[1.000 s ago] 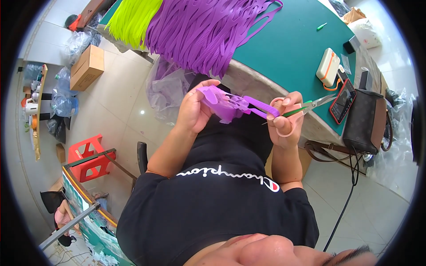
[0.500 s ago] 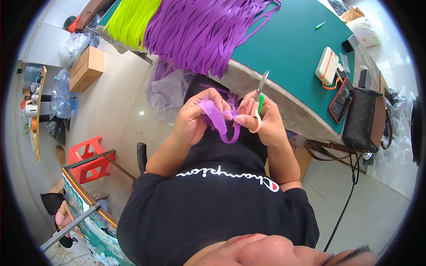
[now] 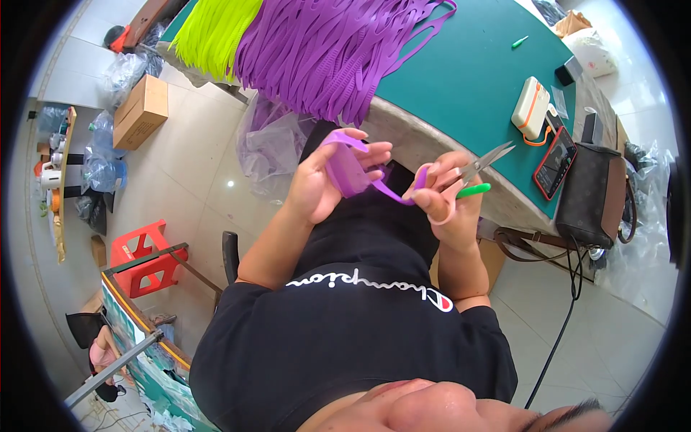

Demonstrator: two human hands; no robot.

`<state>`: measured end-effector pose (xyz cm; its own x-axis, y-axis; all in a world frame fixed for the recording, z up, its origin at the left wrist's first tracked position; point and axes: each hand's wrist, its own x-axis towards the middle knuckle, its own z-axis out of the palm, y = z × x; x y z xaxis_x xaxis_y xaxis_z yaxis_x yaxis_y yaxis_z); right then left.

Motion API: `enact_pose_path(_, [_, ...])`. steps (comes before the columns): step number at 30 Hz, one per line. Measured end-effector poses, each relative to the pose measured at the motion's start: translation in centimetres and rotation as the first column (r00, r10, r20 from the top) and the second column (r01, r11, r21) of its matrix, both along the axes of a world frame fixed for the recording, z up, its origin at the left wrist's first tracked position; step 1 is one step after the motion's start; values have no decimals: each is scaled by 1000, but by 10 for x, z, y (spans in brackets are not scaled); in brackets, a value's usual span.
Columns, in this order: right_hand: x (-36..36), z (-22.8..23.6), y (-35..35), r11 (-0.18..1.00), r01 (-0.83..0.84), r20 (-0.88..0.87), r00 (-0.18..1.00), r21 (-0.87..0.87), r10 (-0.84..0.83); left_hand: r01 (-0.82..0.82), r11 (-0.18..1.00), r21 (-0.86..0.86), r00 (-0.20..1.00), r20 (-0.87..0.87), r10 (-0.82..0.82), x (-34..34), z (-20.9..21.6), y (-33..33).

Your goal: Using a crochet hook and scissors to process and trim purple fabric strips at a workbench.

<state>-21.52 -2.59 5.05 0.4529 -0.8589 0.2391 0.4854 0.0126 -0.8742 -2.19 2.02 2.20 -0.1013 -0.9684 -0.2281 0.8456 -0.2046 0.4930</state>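
Observation:
A thin purple rubbery strap [image 3: 348, 173] stretches between my two hands in front of my lap. My left hand [image 3: 317, 180] holds its wide part between thumb and palm, with the other fingers extended. The narrow end runs to my right hand [image 3: 458, 216], pinched at its fingertips. That hand also grips scissors [image 3: 481, 164] with pale pink handles, their blades pointing up and right, slightly apart. A green handle-like piece [image 3: 473, 190] sticks out beside them; I cannot tell whether it belongs to the scissors.
Ahead, a green-topped table [image 3: 461, 79] bears a pile of purple straps [image 3: 317, 57] and lime-green straps [image 3: 210, 36]. A power bank [image 3: 530, 108], a phone [image 3: 554, 162] and a brown bag [image 3: 592, 194] are at its right. Left are a carton [image 3: 141, 113] and a red stool [image 3: 147, 259].
My hands have moved apart, the right one going right with the scissors and drawing out the narrow part of the strap. My left fingers have opened out, and the scissors have tilted rightward.

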Motion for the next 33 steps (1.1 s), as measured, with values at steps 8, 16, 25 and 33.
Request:
enact_pose_path(8, [10,34,-45,975,224,-189,957,3,-220,404,901,-159,912,144,-384,-5,-1,-3])
enact_pose_path(16, [14,70,-67,925,337,-31,937,-176,-348,342,890,-301,906,357,-228,-7,-7,-2])
enact_pose_path(25, [-48,28,-18,907,402,-150,896,-129,-418,294,954,-54,843,485,-232,1,45,11])
enact_pose_path(33, [-91,-1,19,968,187,-688,725,165,-23,411,909,70,648,680,-345,-5,39,7])
